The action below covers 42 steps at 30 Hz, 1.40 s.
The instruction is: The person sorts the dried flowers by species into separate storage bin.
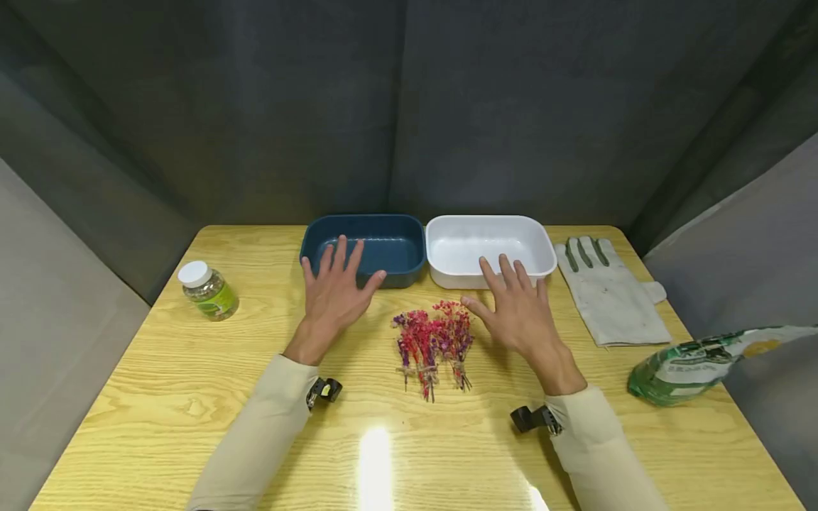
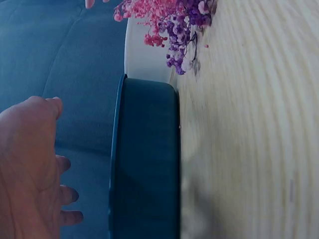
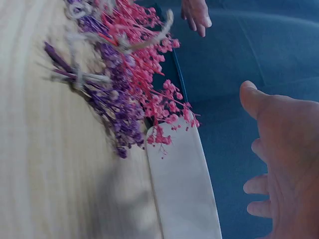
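Observation:
Fingers spread, my left hand (image 1: 336,298) hovers over the front of a dark blue rectangular tub (image 1: 409,278) and holds nothing. My right hand (image 1: 519,316), also spread and holding nothing, is in front of a white tub (image 1: 460,282) beside it. Between the hands, small bunches of pink and purple dried flowers (image 1: 424,341) lie on the wooden table. In the right wrist view, twine (image 3: 94,77) ties the stems of a purple bunch. The left wrist view has the blue tub's side (image 2: 147,164) below the hand.
On the left stands a jar (image 1: 214,294) with a white lid and green label. A pale work glove (image 1: 613,305) lies at the right, with a green-and-white bag (image 1: 693,365) nearer the table's right edge. Dark curtains (image 1: 396,106) hang behind the table (image 1: 192,397).

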Available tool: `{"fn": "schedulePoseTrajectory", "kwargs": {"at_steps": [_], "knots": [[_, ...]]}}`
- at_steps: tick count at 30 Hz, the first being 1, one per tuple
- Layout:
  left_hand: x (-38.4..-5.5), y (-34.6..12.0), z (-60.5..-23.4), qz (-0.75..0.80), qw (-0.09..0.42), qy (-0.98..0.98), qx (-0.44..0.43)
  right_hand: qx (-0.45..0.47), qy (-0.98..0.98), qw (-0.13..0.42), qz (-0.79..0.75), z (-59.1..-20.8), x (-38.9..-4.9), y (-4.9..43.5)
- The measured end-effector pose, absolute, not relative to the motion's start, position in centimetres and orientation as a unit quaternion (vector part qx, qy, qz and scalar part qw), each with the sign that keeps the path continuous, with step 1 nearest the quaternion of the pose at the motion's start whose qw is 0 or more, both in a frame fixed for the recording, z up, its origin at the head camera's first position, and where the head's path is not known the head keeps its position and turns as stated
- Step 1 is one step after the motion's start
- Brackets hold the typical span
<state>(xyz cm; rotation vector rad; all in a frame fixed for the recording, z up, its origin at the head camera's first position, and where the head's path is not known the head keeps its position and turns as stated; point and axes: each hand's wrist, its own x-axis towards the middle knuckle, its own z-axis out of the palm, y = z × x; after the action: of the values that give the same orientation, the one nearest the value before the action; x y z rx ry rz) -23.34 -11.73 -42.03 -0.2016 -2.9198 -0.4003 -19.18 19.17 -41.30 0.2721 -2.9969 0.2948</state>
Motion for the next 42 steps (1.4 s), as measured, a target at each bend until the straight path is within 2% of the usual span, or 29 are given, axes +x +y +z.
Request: {"fn": "schedulePoseTrajectory", "kwargs": {"at_steps": [12,28,42], "knots": [[-23.7,-14.4,-43.8,-0.163,0.095,-0.981,-0.046,0.123,-0.984,0.08,0.095,-42.3,-16.8,18.7],[-24.6,-17.4,-45.9,-0.213,0.119,-0.97,-0.017,0.152,-0.979,0.061,0.122,-44.0,-14.6,18.7],[-25.1,-18.7,-45.8,-0.256,0.057,-0.965,0.013,0.155,-0.97,0.055,0.178,-44.1,-13.1,17.7]]}}
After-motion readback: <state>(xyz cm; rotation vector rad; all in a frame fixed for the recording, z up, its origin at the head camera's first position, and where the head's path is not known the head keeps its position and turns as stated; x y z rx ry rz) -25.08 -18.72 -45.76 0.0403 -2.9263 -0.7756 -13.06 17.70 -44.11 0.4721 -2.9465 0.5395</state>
